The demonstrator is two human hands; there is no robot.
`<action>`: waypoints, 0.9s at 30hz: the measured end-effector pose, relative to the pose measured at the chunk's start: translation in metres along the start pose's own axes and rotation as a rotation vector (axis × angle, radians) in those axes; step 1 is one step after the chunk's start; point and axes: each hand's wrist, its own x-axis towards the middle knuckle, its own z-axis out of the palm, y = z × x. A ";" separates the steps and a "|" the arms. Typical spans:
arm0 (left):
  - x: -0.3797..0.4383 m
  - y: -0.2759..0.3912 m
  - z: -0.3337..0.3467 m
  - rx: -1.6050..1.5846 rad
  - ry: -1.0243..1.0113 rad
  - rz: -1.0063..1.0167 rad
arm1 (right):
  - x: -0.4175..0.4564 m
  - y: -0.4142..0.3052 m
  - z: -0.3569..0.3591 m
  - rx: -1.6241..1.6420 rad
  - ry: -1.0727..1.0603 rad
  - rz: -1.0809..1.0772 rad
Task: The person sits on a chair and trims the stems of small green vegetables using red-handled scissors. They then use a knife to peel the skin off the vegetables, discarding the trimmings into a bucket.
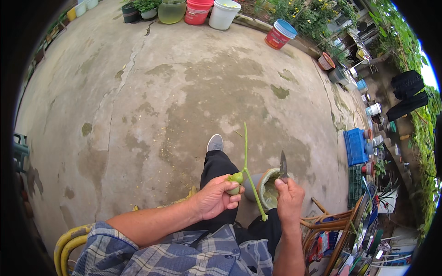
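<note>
A small green gourd (236, 178) sits in my left hand (218, 196), with my fingers and thumb wrapped around its lower part. From its top a forked green stem (245, 148) sticks out, one arm reaching forward and the other slanting down to the right. My right hand (291, 198) grips a knife by its handle, which my fingers mostly hide. The dark blade (283, 165) points up and away from me, apart from the gourd and stem. Below and between my hands stands a bucket (266, 191) with a pale lining; its contents are hard to make out.
Cracked concrete (145, 103) spreads ahead, strewn with small bits. A red bucket with a blue rim (280, 33) and a white bucket (224, 14) stand far off. At right are a blue crate (355, 146) and a wooden chair (331, 224) loaded with things.
</note>
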 end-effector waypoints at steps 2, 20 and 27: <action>0.000 0.000 -0.001 -0.008 -0.011 0.004 | -0.014 0.005 0.006 -0.121 -0.032 -0.061; 0.005 -0.009 -0.014 0.093 -0.026 0.080 | -0.022 -0.015 0.041 -0.420 -0.090 -0.546; 0.004 -0.010 -0.006 0.149 0.038 0.101 | -0.018 -0.017 0.057 -0.513 -0.011 -0.576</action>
